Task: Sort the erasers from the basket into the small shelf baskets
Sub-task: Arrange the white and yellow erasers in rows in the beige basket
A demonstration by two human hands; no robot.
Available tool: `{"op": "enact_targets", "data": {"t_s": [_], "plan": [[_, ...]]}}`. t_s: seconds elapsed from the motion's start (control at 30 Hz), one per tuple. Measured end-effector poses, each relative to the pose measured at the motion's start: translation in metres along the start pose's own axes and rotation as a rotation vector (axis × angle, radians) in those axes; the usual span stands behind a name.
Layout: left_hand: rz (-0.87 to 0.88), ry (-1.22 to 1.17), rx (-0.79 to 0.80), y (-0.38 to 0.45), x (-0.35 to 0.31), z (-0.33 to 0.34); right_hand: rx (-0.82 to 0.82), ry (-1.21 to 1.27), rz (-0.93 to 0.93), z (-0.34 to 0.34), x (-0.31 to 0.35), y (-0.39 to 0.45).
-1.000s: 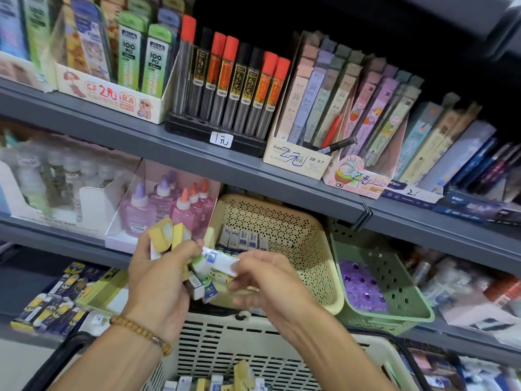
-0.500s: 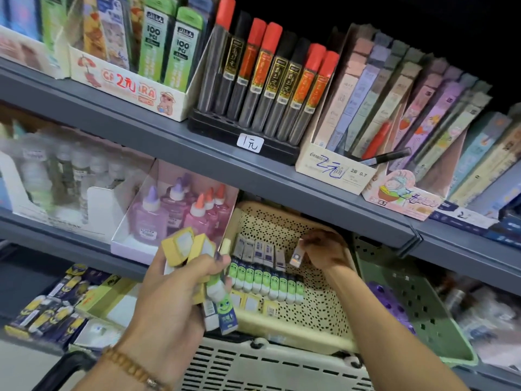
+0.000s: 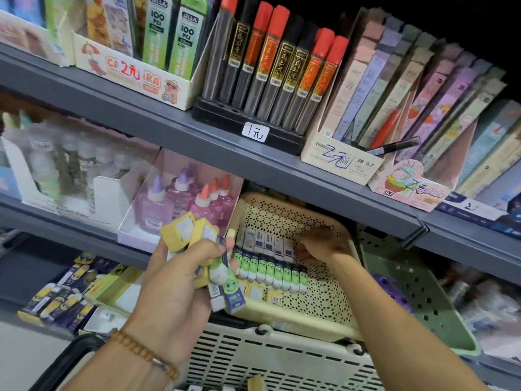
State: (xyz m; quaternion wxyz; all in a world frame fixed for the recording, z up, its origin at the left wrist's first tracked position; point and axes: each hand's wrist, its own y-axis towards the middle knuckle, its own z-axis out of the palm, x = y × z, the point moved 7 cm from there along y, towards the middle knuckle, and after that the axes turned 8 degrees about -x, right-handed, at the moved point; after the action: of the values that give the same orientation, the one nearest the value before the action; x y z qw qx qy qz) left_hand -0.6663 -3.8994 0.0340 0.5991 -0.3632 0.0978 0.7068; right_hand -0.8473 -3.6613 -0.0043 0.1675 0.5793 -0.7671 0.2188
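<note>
While my left hand (image 3: pixel 180 277) grips a bunch of erasers (image 3: pixel 214 266) at seven o'clock, my right hand (image 3: pixel 318 245) curls its fingers inside the cream shelf basket (image 3: pixel 324 314), whether holding anything I cannot tell.

A bunch of yellow and green-wrapped erasers (image 3: pixel 210 258) is gripped by the left hand (image 3: pixel 180 280). The right hand (image 3: pixel 320 245) is lowered into the cream perforated plastic shelf basket (image 3: pixel 324 303), beside rows of erasers (image 3: pixel 270 270).
</note>
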Motion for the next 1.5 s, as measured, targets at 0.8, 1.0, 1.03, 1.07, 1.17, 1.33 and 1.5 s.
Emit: {"op": "enact_targets", "data": {"t_s": [0.8, 1.0, 1.03, 1.07, 1.17, 1.33, 1.5], "plan": [[-0.079, -0.011, -0.091, 0.016, -0.001, -0.012, 0.251, 0.555, -0.062, 0.012, 0.051, -0.073], [-0.099, 0.042, -0.039, 0.016, 0.004, -0.010, 0.356, 0.339, -0.098, 0.061, 0.059, -0.055], [-0.102, 0.041, -0.028, 0.015, 0.004, -0.009, 0.339, 0.302, -0.117, 0.061, 0.061, -0.056], [-0.105, 0.040, -0.016, 0.015, 0.005, -0.007, 0.306, 0.266, -0.145, 0.059, 0.063, -0.057], [-0.094, 0.044, 0.003, 0.015, 0.008, -0.006, 0.179, 0.305, -0.253, 0.037, 0.074, -0.074], [-0.052, 0.031, 0.047, 0.014, 0.007, 0.001, 0.425, 0.671, -0.466, 0.013, 0.098, -0.150], [-0.068, -0.027, 0.085, 0.016, 0.009, 0.005, 0.451, 0.597, -0.459, 0.017, 0.101, -0.170]]}}
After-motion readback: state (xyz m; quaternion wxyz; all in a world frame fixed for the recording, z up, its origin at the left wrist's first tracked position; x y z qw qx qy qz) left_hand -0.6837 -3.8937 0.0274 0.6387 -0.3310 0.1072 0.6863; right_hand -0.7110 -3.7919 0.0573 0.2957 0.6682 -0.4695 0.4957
